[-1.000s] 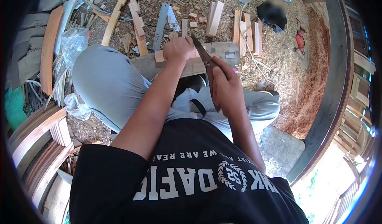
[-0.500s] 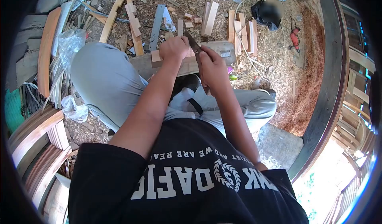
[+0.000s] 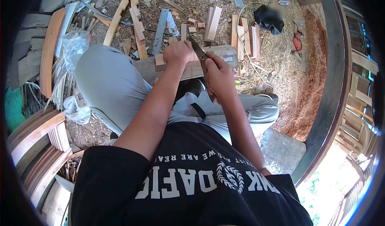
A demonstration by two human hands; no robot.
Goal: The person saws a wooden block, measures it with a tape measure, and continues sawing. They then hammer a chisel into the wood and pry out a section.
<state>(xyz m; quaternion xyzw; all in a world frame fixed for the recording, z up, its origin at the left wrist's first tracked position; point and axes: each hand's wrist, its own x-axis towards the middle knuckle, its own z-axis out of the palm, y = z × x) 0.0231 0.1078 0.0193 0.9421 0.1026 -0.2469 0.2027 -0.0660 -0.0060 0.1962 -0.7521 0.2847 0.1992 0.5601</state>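
Note:
My left hand (image 3: 178, 52) is closed over a light wooden block (image 3: 160, 60), pressing it against a grey plank (image 3: 145, 65) that lies across in front of my legs. In my right hand (image 3: 219, 75) is a hand saw (image 3: 199, 50) with a dark brown blade, which slants up and left past the block's right part, close to my left knuckles. My right fingers wrap around its grip. The blade's lower edge, where it meets the wood, is hard to make out.
Cut wood pieces (image 3: 212, 24) and a grey strip (image 3: 161, 30) lie beyond the plank among shavings. A black plastic bag (image 3: 268, 22), a cable (image 3: 242, 37) and a red tool (image 3: 297, 42) are at right. Curved wooden parts (image 3: 38, 145) are stacked at left.
My right hand has drawn the saw slightly back toward my body. My left hand stays on the block; the whole view has shifted a little.

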